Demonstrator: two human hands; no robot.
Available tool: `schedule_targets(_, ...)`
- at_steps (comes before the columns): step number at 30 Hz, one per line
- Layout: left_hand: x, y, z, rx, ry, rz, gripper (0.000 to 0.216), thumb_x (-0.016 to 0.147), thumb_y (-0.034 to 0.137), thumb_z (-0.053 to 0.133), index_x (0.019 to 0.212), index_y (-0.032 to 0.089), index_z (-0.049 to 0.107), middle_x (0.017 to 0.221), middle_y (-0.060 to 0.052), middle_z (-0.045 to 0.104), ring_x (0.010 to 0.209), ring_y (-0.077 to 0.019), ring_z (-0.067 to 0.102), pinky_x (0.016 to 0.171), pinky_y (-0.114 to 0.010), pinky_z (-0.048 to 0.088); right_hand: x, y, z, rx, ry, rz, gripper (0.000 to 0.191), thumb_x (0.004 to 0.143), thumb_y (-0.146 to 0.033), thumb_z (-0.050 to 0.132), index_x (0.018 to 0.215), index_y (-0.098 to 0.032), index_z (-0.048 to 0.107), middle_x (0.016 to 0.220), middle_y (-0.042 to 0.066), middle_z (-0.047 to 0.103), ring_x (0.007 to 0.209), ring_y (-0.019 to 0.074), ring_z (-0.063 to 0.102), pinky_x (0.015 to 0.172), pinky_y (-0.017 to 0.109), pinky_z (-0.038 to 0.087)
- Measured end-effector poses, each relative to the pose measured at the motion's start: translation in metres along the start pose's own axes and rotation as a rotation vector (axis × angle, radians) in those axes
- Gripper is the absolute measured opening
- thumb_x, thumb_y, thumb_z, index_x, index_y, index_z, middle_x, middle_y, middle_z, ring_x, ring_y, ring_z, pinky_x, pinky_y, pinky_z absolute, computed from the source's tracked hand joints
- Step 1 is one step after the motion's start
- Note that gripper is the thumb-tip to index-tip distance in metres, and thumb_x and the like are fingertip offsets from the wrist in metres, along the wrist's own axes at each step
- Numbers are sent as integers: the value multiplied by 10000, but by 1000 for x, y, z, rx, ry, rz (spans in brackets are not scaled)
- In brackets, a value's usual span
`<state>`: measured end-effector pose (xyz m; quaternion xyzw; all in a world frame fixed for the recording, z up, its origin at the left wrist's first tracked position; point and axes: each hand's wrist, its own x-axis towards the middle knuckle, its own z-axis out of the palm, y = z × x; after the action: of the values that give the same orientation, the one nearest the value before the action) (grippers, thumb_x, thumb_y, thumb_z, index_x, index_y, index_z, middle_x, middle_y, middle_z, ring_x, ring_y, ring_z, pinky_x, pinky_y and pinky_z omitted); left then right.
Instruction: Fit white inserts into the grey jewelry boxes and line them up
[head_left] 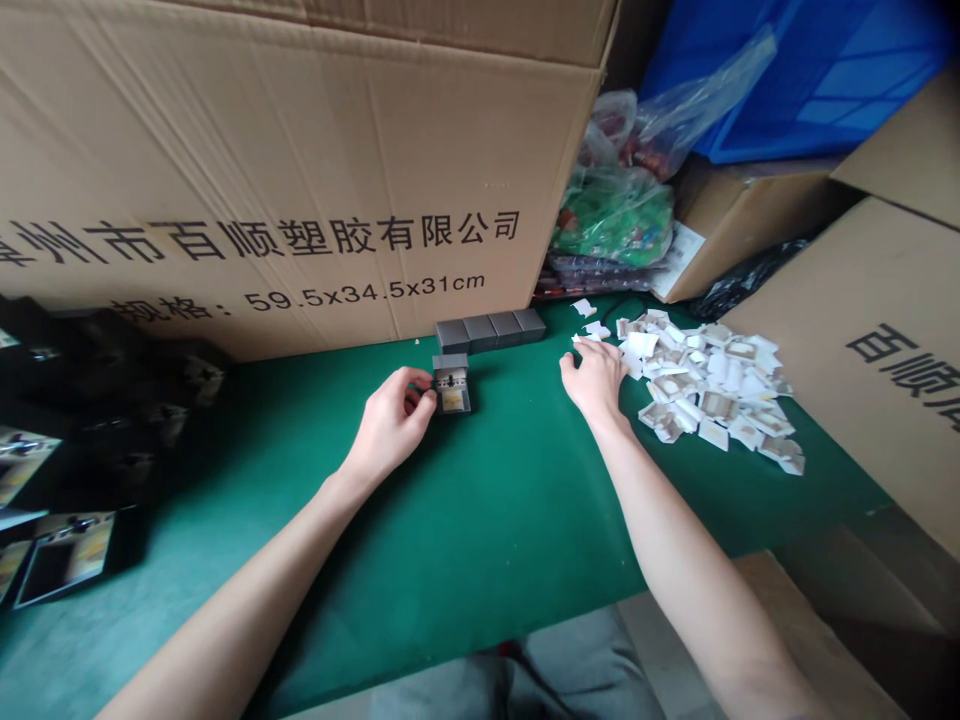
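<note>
A small dark hinged box [451,399] stands on the green table with its lid up, showing a pale lining inside. At its left side is my left hand [394,420], with curled fingers and the thumb and forefinger closed at the box's edge. My right hand [596,375] lies farther right, its fingers stretched forward and the thumb apart. Its fingertips reach small white folded pieces at the left edge of a loose pile of white inserts [716,385]. Whether the fingertips press on a piece is hard to see.
Several closed dark boxes [491,331] stand in a row against a large cardboard carton [300,150]. Many open dark boxes [71,555] are stacked at the left. Plastic bags [619,215], a blue crate [795,90] and another carton [877,320] border the right side.
</note>
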<state>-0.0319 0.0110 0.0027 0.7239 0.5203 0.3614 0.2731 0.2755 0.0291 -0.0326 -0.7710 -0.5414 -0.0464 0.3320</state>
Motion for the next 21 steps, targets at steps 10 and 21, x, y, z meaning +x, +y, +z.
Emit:
schedule_targets(10, 0, 0, -3, -53, -12, -82, 271, 887, 408, 612, 1058, 202, 574, 946, -60, 691, 771, -200, 659, 676, -338, 527, -19, -36, -22, 591, 59, -161, 190, 921, -310, 584, 939, -184, 725, 1010, 98, 749, 901, 221, 678, 832, 381, 540)
schedule_targets(21, -1, -18, 5, -60, -163, 116, 689, 837, 470, 735, 1363, 255, 344, 1472, -190, 531, 1420, -368, 461, 969, -511, 509, -57, -78, -12, 1118, -599, 112, 442, 806, -464, 789, 1143, -204, 670, 951, 24, 676, 541, 77, 561, 494, 252, 434)
